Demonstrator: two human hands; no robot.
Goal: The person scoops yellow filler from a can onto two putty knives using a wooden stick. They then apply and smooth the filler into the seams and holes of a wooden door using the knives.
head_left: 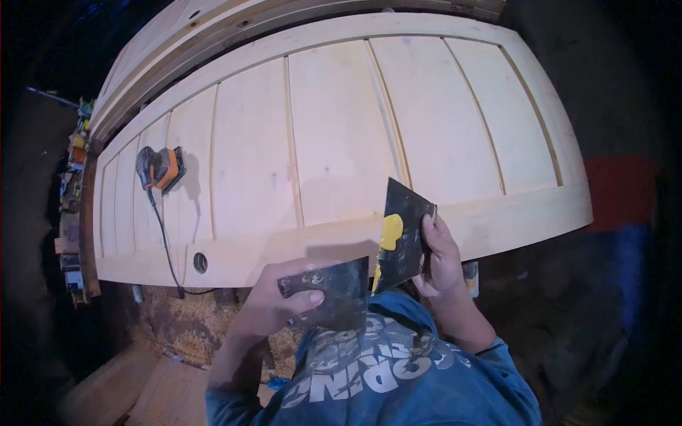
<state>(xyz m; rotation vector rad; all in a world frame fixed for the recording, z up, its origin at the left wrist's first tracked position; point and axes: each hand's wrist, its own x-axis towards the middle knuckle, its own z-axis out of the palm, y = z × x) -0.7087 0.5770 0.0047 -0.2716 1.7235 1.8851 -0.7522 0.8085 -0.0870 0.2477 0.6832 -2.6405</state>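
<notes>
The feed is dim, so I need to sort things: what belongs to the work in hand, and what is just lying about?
In hand: dark flat blade smeared with yellow filler, in right hand; plain dark flat blade, in left hand; pale panelled wooden door.
Lying about: orange-and-black corded sander on the door; sawdust pile; wooden planks.

Sweatshirt (426, 380) print upside down, white letters illegible.
</notes>
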